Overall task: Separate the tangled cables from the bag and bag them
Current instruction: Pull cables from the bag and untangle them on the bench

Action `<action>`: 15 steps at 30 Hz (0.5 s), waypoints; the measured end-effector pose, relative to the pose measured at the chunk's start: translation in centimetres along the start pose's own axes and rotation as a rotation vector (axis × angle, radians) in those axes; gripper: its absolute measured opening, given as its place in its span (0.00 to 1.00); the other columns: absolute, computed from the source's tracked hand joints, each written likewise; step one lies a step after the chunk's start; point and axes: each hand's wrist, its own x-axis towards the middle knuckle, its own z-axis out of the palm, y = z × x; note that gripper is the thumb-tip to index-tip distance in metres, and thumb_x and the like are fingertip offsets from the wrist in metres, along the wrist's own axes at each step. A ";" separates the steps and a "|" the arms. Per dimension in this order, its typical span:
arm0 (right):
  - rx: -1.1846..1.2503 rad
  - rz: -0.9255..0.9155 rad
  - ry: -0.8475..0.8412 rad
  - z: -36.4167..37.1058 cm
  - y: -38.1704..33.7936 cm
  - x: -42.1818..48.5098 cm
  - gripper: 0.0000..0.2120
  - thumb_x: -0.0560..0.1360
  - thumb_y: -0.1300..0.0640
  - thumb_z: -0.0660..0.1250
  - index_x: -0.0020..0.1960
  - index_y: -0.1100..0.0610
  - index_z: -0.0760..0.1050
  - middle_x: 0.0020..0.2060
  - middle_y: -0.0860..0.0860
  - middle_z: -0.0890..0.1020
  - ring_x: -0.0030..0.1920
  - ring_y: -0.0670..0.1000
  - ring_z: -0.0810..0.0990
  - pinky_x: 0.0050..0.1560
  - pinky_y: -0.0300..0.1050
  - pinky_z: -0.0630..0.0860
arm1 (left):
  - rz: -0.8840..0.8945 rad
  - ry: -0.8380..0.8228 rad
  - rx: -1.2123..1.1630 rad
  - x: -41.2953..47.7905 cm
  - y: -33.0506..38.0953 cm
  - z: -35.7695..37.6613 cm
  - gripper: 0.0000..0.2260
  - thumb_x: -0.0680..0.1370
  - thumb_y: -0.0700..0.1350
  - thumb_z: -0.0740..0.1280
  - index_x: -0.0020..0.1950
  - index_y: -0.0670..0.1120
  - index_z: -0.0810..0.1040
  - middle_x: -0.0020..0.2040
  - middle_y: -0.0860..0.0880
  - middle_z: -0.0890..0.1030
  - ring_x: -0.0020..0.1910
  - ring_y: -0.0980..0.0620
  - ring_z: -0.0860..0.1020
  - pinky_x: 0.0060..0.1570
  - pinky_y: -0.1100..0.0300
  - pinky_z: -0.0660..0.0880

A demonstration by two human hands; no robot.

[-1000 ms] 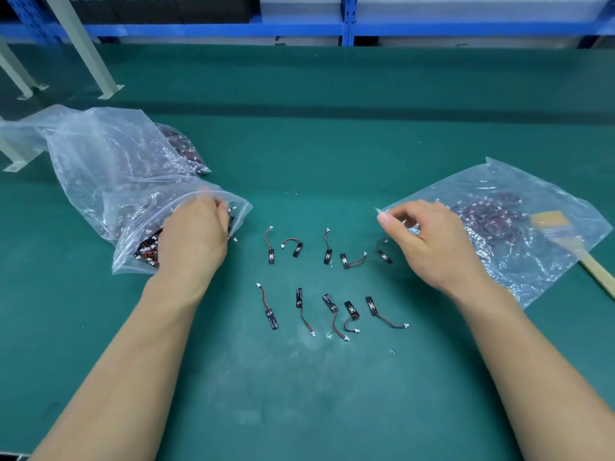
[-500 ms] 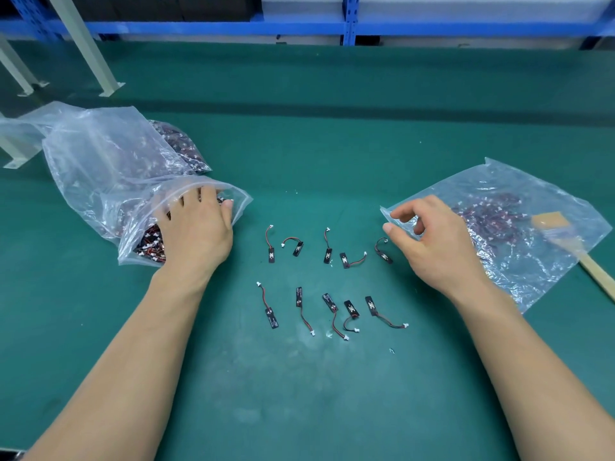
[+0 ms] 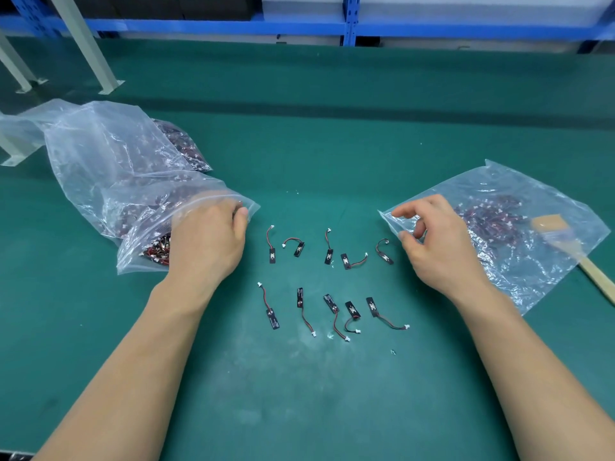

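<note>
At the far left, the big source bag (image 3: pixel 109 168) is lying crumpled on the green table (image 3: pixel 332 144), and through the clear plastic a dark tangled mass of cables is showing. The left hand (image 3: pixel 206 244) is reaching into its mouth, fingers curled downward over the heap near the opening; I cannot tell whether it is already gripping a cable, because the fingertips are hiding under the plastic lip. It is probably feeling for the next piece to pull out. In the middle, ten separated cables (image 3: pixel 332 281) are lying in two neat rows of five, each apart from its neighbours, likely so that they are easy to count and to pick up. The right hand (image 3: pixel 439 251) is hovering at the open corner of the second bag (image 3: pixel 519 261), half open, thumb and forefinger pinching loosely at the plastic edge, as if lifting it so cables can slide in. This bag is already holding a small pile of cables. A wooden-handled brush (image 3: pixel 565 244) is resting partly on the bag's right side and could get in the way if the bag is being moved. Blue shelving (image 3: pixel 299 26) is standing behind, well apart.
</note>
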 end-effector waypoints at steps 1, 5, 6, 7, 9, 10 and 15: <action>-0.002 0.005 -0.003 0.0 0.0 0.0 0.16 0.73 0.70 0.67 0.55 0.53 0.79 0.50 0.47 0.72 0.43 0.41 0.74 0.45 0.24 0.65 | 0.023 -0.013 0.020 -0.1 0.2 0.0 0.13 0.82 0.47 0.59 0.38 0.45 0.71 0.37 0.47 0.75 0.43 0.39 0.74 0.43 0.48 0.70; -0.014 0.021 0.002 -0.2 0.2 0.1 0.18 0.71 0.70 0.67 0.56 0.53 0.79 0.50 0.48 0.74 0.40 0.43 0.74 0.44 0.25 0.66 | 0.078 0.021 0.003 -0.6 1.1 -0.4 0.11 0.81 0.47 0.64 0.46 0.43 0.82 0.47 0.45 0.83 0.52 0.38 0.78 0.50 0.47 0.75; -0.013 0.025 0.005 -0.2 0.3 0.1 0.18 0.71 0.70 0.68 0.56 0.52 0.79 0.50 0.47 0.74 0.40 0.42 0.74 0.44 0.26 0.66 | 0.069 0.062 -0.016 -0.8 1.4 -0.6 0.10 0.80 0.48 0.66 0.50 0.45 0.85 0.51 0.46 0.84 0.54 0.39 0.79 0.51 0.48 0.75; -0.012 0.029 0.007 -0.3 0.3 0.0 0.18 0.71 0.70 0.68 0.56 0.52 0.79 0.49 0.47 0.74 0.40 0.42 0.74 0.44 0.26 0.66 | 0.049 0.096 -0.029 -1.1 1.6 -0.8 0.10 0.79 0.50 0.67 0.52 0.47 0.86 0.53 0.47 0.85 0.54 0.40 0.80 0.48 0.49 0.75; -0.017 0.039 0.010 -0.4 0.5 0.1 0.18 0.71 0.69 0.69 0.55 0.52 0.78 0.48 0.46 0.74 0.40 0.41 0.74 0.44 0.25 0.66 | 0.000 0.119 -0.026 -1.4 2.1 -0.8 0.10 0.79 0.53 0.67 0.51 0.51 0.86 0.47 0.46 0.86 0.48 0.39 0.81 0.39 0.53 0.71; -0.022 0.043 0.010 -0.4 0.7 0.1 0.17 0.71 0.68 0.70 0.55 0.51 0.78 0.48 0.46 0.74 0.40 0.41 0.74 0.44 0.25 0.65 | -0.011 0.124 -0.023 -1.4 2.2 -0.8 0.10 0.79 0.54 0.67 0.49 0.52 0.86 0.42 0.45 0.85 0.44 0.38 0.80 0.37 0.54 0.70; -0.049 0.088 -0.021 -0.2 1.3 0.2 0.13 0.72 0.61 0.74 0.53 0.48 0.78 0.47 0.47 0.77 0.37 0.41 0.72 0.46 0.41 0.67 | 0.098 0.085 -0.313 -0.9 2.2 -0.4 0.08 0.80 0.50 0.68 0.46 0.49 0.85 0.40 0.52 0.84 0.36 0.48 0.79 0.44 0.51 0.77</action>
